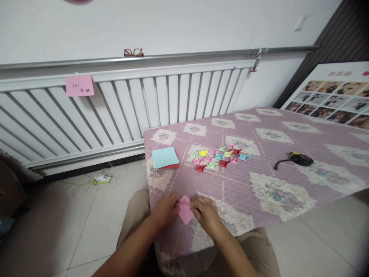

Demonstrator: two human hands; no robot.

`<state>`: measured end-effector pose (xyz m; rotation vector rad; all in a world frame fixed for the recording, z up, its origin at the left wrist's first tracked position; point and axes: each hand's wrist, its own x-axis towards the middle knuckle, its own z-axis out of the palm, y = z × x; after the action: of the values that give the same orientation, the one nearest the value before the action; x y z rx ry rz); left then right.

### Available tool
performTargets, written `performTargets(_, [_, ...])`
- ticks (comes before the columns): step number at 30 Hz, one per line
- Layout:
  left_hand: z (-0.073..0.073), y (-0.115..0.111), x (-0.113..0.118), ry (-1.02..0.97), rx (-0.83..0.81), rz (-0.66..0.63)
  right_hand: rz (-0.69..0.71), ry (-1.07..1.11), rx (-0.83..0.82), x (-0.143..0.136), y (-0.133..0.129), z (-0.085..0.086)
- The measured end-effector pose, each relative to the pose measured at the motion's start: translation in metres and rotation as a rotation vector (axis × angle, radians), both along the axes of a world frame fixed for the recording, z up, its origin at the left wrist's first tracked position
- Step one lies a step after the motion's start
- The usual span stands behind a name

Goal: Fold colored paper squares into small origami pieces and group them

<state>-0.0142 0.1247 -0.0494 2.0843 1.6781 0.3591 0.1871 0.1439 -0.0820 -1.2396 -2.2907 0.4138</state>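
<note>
A pink sheet of origami paper [186, 212], folded to a diamond shape with creases near its top, lies at the near edge of the cloth-covered table. My left hand [166, 209] grips its left corner with closed fingers. At the right corner, my right hand [205, 212] pinches the same paper between thumb and fingers. Beyond my hands, several small folded paper pieces [219, 157] in red, pink, yellow, green and blue sit in slanted rows. To their left rests a stack of coloured paper squares [165, 157], light blue on top.
A black object with a cord-like tail [301, 158] lies on the right of the patterned tablecloth [239, 184]. Behind stand a white radiator [173, 96] and a metal pipe bearing glasses [133, 53]. A photo board [331, 96] leans at the right; a power strip [102, 179] is on the floor.
</note>
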Motion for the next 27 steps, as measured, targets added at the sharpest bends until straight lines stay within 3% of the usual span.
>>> performTargets(10, [0.0004, -0.0014, -0.0019, 0.027, -0.001, -0.068, 0.061, 0.039, -0.017, 0.0077, 0.0039, 0.0005])
performTargets(27, [0.0000, -0.0046, -0.0046, 0.033, 0.011, -0.078, 0.071, 0.022, 0.014, 0.0067, 0.0011, 0.0045])
